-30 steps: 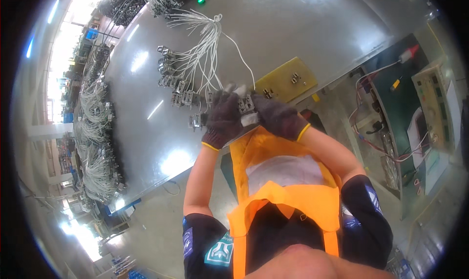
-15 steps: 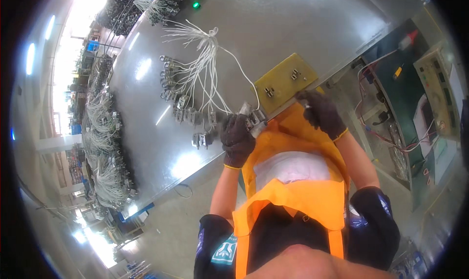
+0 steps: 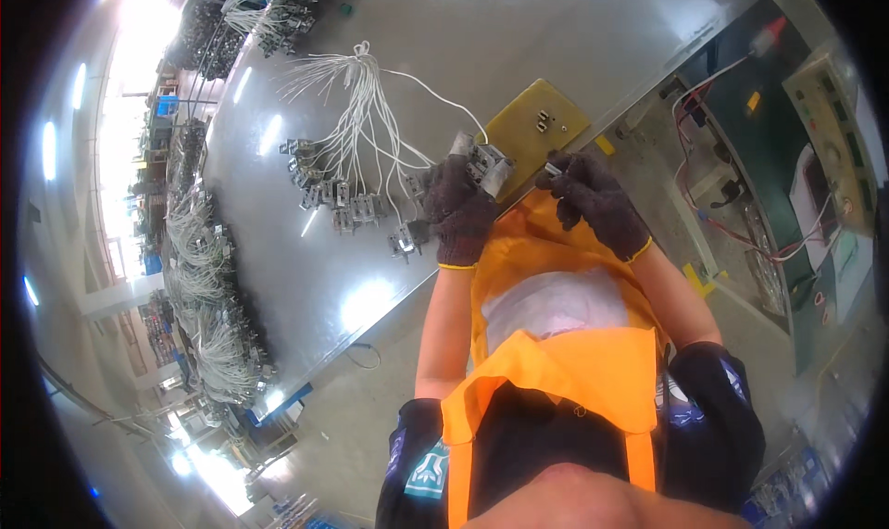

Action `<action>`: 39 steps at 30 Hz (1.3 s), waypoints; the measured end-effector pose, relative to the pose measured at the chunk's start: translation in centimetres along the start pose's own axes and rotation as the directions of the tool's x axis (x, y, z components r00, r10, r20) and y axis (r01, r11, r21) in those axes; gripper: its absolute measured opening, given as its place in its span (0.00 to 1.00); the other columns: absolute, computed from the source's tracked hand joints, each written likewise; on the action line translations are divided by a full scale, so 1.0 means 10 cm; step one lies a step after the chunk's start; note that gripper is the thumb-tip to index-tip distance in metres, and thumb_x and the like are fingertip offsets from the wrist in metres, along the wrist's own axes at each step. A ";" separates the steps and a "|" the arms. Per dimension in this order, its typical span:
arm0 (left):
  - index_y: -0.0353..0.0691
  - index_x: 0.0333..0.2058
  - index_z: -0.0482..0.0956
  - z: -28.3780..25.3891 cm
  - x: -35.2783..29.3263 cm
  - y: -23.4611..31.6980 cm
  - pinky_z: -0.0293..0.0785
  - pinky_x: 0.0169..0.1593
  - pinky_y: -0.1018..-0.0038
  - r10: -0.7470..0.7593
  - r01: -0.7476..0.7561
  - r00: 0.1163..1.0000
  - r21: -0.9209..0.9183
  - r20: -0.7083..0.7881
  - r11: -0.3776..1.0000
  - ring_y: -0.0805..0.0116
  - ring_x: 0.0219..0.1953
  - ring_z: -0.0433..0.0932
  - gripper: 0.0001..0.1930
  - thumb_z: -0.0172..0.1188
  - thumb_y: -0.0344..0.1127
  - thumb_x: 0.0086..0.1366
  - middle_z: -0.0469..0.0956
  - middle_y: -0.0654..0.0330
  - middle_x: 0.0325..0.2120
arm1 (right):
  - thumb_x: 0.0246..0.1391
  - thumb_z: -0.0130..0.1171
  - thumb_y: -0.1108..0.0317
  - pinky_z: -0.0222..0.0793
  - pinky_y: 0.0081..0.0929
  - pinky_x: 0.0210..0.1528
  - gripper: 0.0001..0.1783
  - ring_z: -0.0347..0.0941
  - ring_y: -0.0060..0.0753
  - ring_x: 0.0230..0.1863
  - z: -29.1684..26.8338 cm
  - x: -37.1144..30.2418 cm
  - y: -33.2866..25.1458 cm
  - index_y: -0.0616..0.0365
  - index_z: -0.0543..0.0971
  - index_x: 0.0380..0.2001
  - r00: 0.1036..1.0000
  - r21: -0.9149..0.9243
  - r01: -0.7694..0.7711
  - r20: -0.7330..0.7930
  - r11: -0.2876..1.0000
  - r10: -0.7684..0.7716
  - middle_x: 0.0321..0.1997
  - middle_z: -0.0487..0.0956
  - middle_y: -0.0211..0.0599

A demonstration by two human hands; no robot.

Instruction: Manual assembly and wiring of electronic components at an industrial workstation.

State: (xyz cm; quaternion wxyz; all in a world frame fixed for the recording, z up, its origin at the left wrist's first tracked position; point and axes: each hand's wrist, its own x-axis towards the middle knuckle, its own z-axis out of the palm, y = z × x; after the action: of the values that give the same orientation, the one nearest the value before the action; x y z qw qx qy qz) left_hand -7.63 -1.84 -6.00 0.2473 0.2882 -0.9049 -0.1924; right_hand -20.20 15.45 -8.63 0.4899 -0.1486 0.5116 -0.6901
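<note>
My left hand (image 3: 460, 209), in a dark glove, is closed around a boxy silver metal part (image 3: 489, 168) at the table's near edge. A single white wire runs from the bundle down to this part. My right hand (image 3: 597, 200), also gloved, pinches a small shiny metal piece (image 3: 553, 170) between thumb and fingers, just right of the boxy part. Beneath and beyond both hands lies a yellow board (image 3: 528, 112) with small metal fittings (image 3: 544, 119) on it. The boxy part covers the board's left portion.
Left of my left hand, several similar metal parts (image 3: 338, 205) lie on the grey metal table (image 3: 417, 29), joined to a bundle of white wires (image 3: 361, 75). More wired parts (image 3: 208, 279) are heaped along the far left edge. A control box (image 3: 833, 140) stands at right.
My left hand has moved up with the boxy part, over the board's left side. The right hand has shifted left toward it, and a small metal piece now shows in its fingers.
</note>
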 end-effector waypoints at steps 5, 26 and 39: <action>0.41 0.54 0.73 -0.05 0.01 -0.04 0.69 0.49 0.58 -0.025 0.020 0.995 0.052 0.101 0.998 0.51 0.42 0.74 0.32 0.69 0.48 0.53 0.79 0.54 0.36 | 0.61 0.56 0.71 0.72 0.20 0.29 0.18 0.75 0.20 0.27 0.04 -0.05 0.06 0.62 0.73 0.53 0.998 0.015 0.066 -0.021 0.998 -0.066 0.39 0.80 0.35; 0.39 0.48 0.79 -0.06 0.15 0.14 0.74 0.49 0.66 -0.311 0.334 0.938 -0.164 0.153 0.928 0.58 0.44 0.81 0.28 0.73 0.45 0.49 0.82 0.51 0.40 | 0.54 0.56 0.74 0.73 0.33 0.39 0.14 0.78 0.38 0.37 0.38 0.27 0.32 0.54 0.81 0.44 0.616 -0.452 0.716 0.049 0.533 -0.786 0.38 0.81 0.37; 0.42 0.53 0.74 -0.14 0.10 0.18 0.73 0.47 0.56 0.141 -0.127 0.989 0.222 -0.050 0.967 0.47 0.42 0.77 0.33 0.70 0.49 0.49 0.79 0.48 0.39 | 0.60 0.53 0.63 0.67 0.16 0.23 0.12 0.69 0.19 0.19 0.43 0.23 0.62 0.57 0.78 0.42 0.957 -0.245 0.254 -0.077 0.936 -0.280 0.28 0.80 0.28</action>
State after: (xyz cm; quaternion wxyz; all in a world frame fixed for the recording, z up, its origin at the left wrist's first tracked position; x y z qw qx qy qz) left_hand -8.28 -1.37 -3.65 0.2560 0.2578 -0.9294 -0.0654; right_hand -15.00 11.21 -12.74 0.3416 -0.2347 0.5902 -0.6928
